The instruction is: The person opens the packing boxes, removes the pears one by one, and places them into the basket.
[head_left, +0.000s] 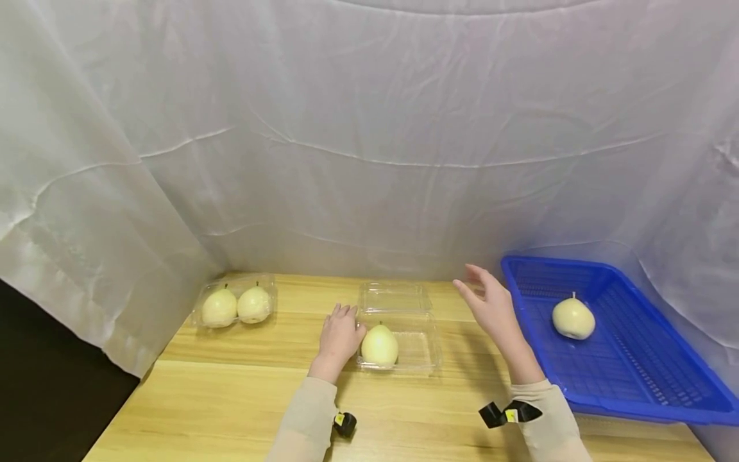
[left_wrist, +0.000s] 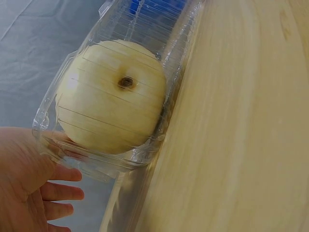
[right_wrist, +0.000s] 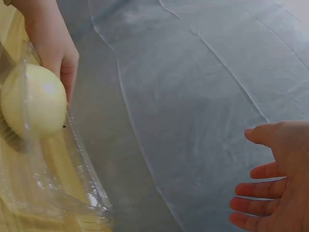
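A clear plastic clamshell box [head_left: 418, 350] lies with its lid [head_left: 395, 297] folded back toward the curtain. One pale yellow pear [head_left: 380, 345] sits upright in its left half. My left hand [head_left: 339, 335] is at the box's left end, thumb against the plastic beside the pear and the other fingers extended outside it. Those straight, slightly spread fingers [left_wrist: 63, 191] show below the box in the left wrist view. My right hand [head_left: 489, 307] is raised between box and basket, holding nothing, its thumb and fingers apart, as the palm [right_wrist: 294, 179] in the right wrist view also shows.
On the right stands a blue plastic basket [head_left: 626, 378] with one pear [head_left: 573, 318] inside. At the back left, another clear box [head_left: 271, 282] contains two pears [head_left: 219, 308]. A pale curtain [head_left: 369, 212] hangs behind the wooden table [head_left: 242, 398].
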`<move>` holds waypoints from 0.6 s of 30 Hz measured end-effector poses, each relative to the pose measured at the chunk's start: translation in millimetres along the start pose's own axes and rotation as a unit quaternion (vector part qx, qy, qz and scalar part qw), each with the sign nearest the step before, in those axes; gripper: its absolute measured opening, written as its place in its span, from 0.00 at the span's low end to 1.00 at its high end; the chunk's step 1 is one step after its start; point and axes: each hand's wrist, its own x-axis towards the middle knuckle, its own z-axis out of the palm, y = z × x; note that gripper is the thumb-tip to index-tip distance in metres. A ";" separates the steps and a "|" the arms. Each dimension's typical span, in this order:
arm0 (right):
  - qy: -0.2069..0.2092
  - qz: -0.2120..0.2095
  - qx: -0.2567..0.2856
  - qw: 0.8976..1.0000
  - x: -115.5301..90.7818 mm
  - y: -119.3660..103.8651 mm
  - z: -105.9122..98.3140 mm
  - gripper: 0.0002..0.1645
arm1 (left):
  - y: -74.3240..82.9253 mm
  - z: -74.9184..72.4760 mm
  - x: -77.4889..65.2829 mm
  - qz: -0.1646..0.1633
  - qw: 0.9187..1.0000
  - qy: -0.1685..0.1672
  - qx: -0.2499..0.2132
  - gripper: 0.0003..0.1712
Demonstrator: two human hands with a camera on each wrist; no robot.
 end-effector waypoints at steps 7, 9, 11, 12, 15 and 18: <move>-0.027 0.007 0.007 1.000 -5.8 -1.1 16.1 0.33 | 0.3 1.0 1.0 0.000 1.000 0.001 0.000 0.30; -0.034 0.011 0.012 0.999 -7.9 -0.3 20.6 0.33 | 1.0 0.7 0.5 -0.001 1.000 0.000 -0.002 0.30; -0.039 0.014 0.016 0.999 -10.0 1.0 25.4 0.33 | 1.2 1.0 0.2 -0.001 1.000 -0.001 -0.003 0.30; -0.041 0.013 0.015 0.999 -11.0 1.8 27.9 0.33 | 1.3 1.2 0.2 -0.001 1.000 -0.001 -0.004 0.30; -0.048 0.009 0.018 0.999 -13.7 3.4 35.5 0.33 | 1.2 2.0 0.0 0.001 1.000 -0.002 -0.003 0.30; -0.059 0.000 0.023 0.998 -16.2 3.9 44.1 0.32 | 1.0 2.2 -0.3 0.001 1.000 -0.002 -0.002 0.30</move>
